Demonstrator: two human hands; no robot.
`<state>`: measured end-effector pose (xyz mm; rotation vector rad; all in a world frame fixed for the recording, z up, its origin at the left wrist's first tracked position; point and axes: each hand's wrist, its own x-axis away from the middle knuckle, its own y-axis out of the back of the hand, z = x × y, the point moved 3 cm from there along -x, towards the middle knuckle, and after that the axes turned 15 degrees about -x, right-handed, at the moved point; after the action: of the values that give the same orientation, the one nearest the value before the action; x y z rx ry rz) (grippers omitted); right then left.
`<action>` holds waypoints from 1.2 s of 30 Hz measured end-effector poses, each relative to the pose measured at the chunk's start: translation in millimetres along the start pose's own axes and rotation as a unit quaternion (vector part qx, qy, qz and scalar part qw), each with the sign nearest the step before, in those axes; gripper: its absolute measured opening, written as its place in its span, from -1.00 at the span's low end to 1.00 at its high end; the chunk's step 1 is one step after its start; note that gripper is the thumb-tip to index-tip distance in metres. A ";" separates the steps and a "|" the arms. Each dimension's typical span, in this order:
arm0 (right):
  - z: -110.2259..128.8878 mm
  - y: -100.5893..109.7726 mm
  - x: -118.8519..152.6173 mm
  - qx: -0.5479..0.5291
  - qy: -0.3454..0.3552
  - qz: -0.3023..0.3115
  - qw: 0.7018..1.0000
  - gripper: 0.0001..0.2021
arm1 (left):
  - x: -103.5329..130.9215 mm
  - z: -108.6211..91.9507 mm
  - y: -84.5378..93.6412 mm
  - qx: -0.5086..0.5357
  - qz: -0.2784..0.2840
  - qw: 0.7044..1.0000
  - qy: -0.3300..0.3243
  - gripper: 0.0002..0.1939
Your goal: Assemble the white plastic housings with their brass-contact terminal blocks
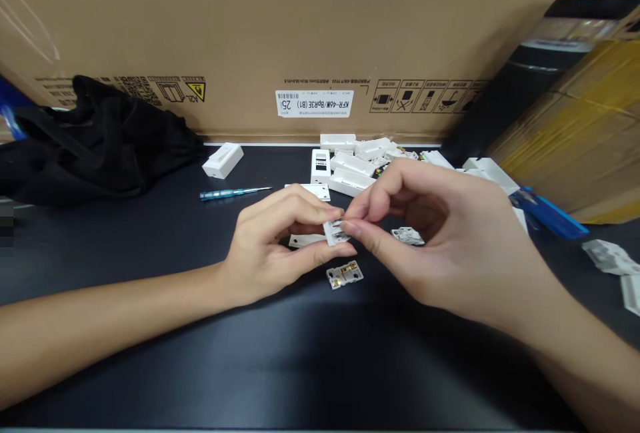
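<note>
Between the thumb and fingers of my left hand (280,236) is a small white plastic part (334,233) with slots in it. My right hand (440,233) pinches at the part's right side; its thumb and fingertips touch it, and whether they hold a smaller piece is hidden. Just below lies a flat plastic piece with brass contacts (345,275). A white strip (305,240) rests behind my left fingers. Another small grey-white piece (407,236) lies behind my right thumb.
A blue screwdriver (230,194) and a white block (223,160) lie left of a pile of white plastic housings (350,182). Black cloth (100,146) is at the left. A big cardboard box (240,33) stands behind; a taped carton (585,133) and blue tool (553,213) are right.
</note>
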<state>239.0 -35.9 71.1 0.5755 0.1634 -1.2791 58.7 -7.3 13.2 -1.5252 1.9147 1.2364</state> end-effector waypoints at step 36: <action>-2.5 1.3 0.7 0.024 -0.070 0.037 0.997 -0.68 | -1.7 -6.5 -0.3 -0.045 0.010 0.997 -0.054 -0.68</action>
<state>240.9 -35.0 69.1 0.5262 -0.0050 -1.2501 60.9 -11.6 17.8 -1.4550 1.8321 1.4022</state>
